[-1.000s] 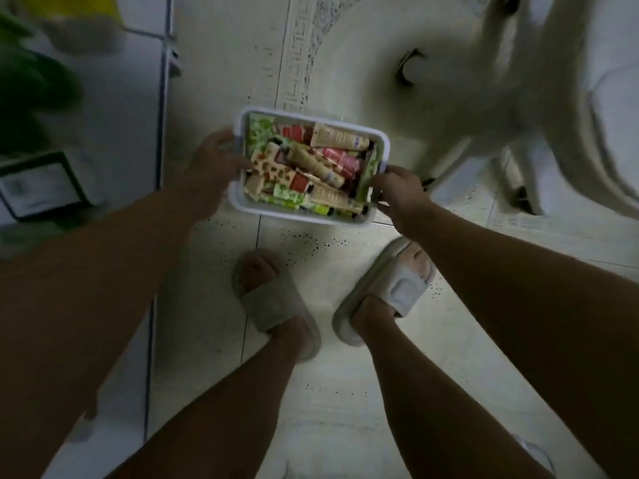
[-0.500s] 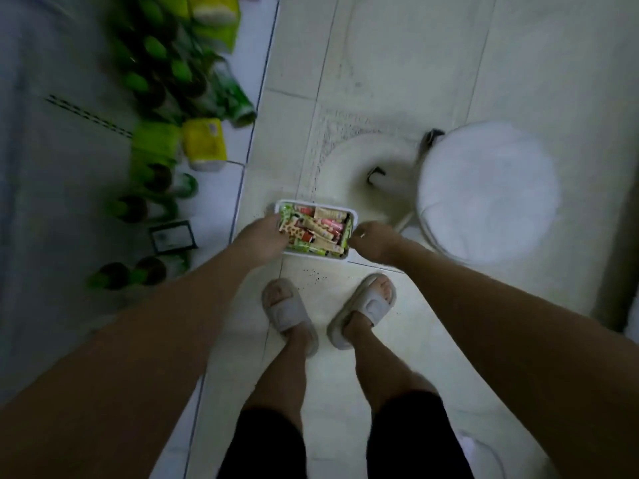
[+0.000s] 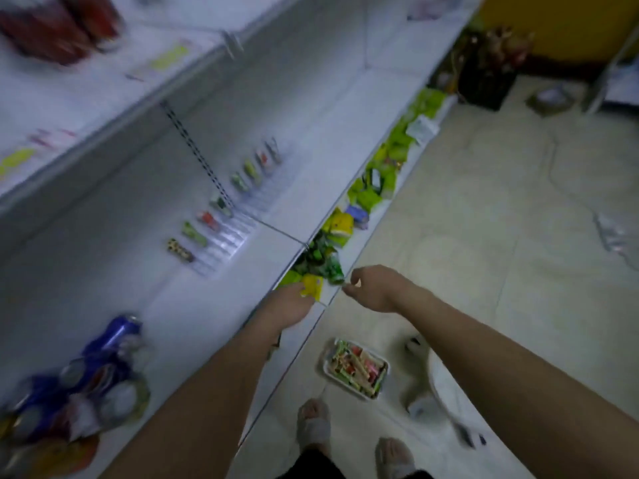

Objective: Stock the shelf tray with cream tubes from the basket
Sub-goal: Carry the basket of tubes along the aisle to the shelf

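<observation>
While the white plastic basket (image 3: 356, 372) of coloured cream tubes (image 3: 359, 367) sits on the tiled floor (image 3: 484, 236) near the feet, both hands hover empty at the white shelf (image 3: 214, 305) edge, left hand (image 3: 288, 307) and right hand (image 3: 375, 288) with fingers loosely curled.

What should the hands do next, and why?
Probably reach down and take a tube from the basket. It sits full on the floor, while the left hand and right hand seem to hold nothing, and the shelf tray has bare slots.
</observation>
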